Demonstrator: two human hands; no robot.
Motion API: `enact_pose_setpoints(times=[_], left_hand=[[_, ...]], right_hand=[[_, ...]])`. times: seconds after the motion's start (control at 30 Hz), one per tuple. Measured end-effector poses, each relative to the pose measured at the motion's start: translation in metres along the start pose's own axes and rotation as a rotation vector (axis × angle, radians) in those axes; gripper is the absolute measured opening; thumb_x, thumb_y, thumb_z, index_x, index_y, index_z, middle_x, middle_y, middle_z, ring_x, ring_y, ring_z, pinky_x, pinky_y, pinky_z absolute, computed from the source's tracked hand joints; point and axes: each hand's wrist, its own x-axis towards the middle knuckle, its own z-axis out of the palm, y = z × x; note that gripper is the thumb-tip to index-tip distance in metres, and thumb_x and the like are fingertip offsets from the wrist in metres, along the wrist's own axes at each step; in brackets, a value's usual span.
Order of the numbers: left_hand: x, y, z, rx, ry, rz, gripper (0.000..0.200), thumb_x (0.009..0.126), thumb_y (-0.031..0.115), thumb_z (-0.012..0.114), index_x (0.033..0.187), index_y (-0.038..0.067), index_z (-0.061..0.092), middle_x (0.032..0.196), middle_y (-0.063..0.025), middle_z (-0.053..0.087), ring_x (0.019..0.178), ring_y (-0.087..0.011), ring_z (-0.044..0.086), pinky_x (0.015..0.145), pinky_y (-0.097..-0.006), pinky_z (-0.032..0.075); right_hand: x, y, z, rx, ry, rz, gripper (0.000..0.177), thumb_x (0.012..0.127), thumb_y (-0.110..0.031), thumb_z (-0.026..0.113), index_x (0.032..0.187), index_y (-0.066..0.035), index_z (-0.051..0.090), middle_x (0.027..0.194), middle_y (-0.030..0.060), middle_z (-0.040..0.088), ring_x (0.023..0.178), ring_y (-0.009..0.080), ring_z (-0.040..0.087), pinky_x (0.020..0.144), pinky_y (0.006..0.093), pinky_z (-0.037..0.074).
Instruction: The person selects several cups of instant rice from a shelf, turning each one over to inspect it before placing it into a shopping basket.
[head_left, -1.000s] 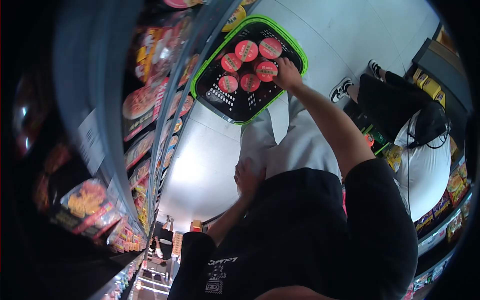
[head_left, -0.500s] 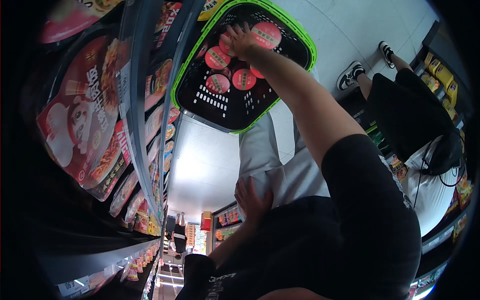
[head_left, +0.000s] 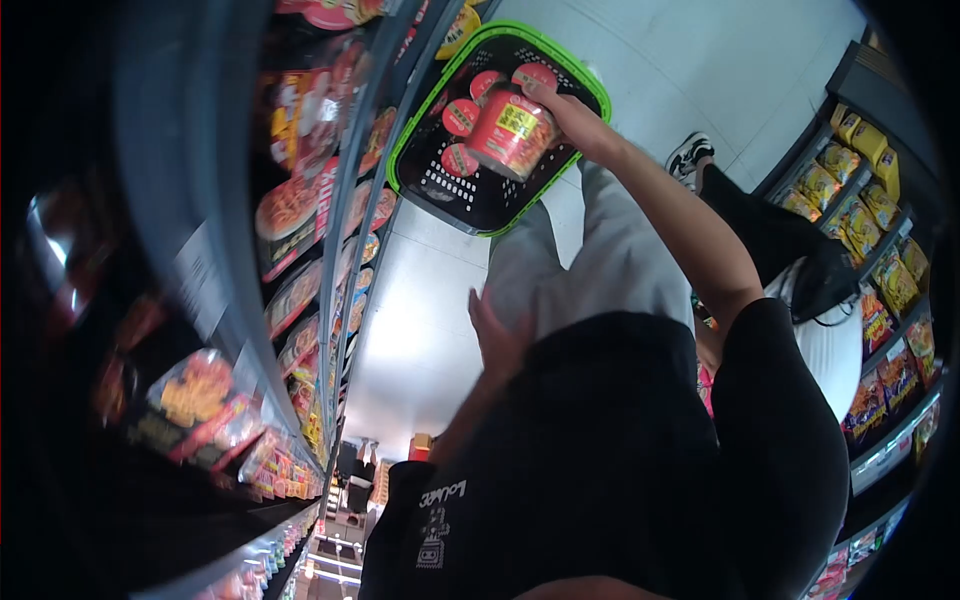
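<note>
My right hand [head_left: 565, 112] is closed round the side of a red cup [head_left: 512, 132] with a yellow label, held tilted over a black basket with a bright green rim [head_left: 602, 100]. Inside the basket lie several red round-lidded cups, among them one near the left side [head_left: 460, 117] and one lower down [head_left: 459, 160]. The held cup hides part of the basket's inside. My left hand [head_left: 497, 335] hangs beside my grey trousers [head_left: 620, 265], its fingers stretched out, holding nothing.
Shelves of packaged food [head_left: 300, 215] run along the left. At the right, another person in a black garment [head_left: 750, 225] is close to shelves with yellow bags [head_left: 858, 225]. A distant person [head_left: 360, 485] shows at the lower left, beyond the pale tiled floor [head_left: 415, 330].
My right hand has lifted a red cup from among those in the basket. My left hand has shifted off my trouser leg. The view has moved, showing more of the right shelves.
</note>
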Motion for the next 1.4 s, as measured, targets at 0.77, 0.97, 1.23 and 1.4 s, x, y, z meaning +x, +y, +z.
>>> enact_pose_setpoints(times=[0.77, 0.97, 1.23, 1.4], left_hand=[[-0.062, 0.271, -0.314, -0.325, 0.805, 1.073, 0.112, 0.063, 0.024, 0.099, 0.155, 0.009, 0.039, 0.157, -0.0230, 0.038, 0.143, -0.0453, 0.044, 0.116, -0.0525, 0.042], [-0.086, 0.256, -0.344, -0.270, 1.151, 1.089, 0.119, 0.067, 0.022, 0.099, 0.162, 0.009, 0.028, 0.164, -0.0284, 0.027, 0.146, -0.0445, 0.043, 0.116, -0.0512, 0.041], [-0.093, 0.209, -0.309, -0.358, 1.150, 0.987, 0.102, 0.074, 0.009, 0.091, 0.157, 0.008, 0.032, 0.156, -0.0266, 0.037, 0.133, -0.0394, 0.058, 0.106, -0.0467, 0.052], [-0.098, 0.182, -0.296, -0.425, 1.168, 0.912, 0.100, 0.076, 0.008, 0.089, 0.157, 0.008, 0.030, 0.155, -0.0256, 0.038, 0.129, -0.0359, 0.061, 0.103, -0.0448, 0.054]], right_hand=[[-0.338, -0.194, 0.174, -0.202, -0.567, -0.716, 0.106, 0.082, -0.017, 0.089, 0.161, -0.006, 0.019, 0.148, 0.0142, 0.045, 0.135, 0.0238, 0.052, 0.112, 0.0396, 0.047], [-0.375, -0.250, 0.257, -0.256, -0.671, -1.017, 0.110, 0.079, -0.015, 0.089, 0.162, -0.007, 0.017, 0.147, 0.0185, 0.046, 0.135, 0.0271, 0.054, 0.110, 0.0421, 0.051], [-0.386, -0.341, 0.409, -0.413, -0.820, -1.362, 0.105, 0.082, -0.007, 0.087, 0.158, 0.001, 0.016, 0.138, 0.0195, 0.054, 0.121, 0.0240, 0.064, 0.092, 0.0350, 0.060], [-0.359, -0.354, 0.488, -0.517, -0.877, -1.563, 0.108, 0.078, -0.024, 0.094, 0.154, 0.003, 0.022, 0.138, 0.0204, 0.055, 0.121, 0.0247, 0.064, 0.104, 0.0383, 0.055]])
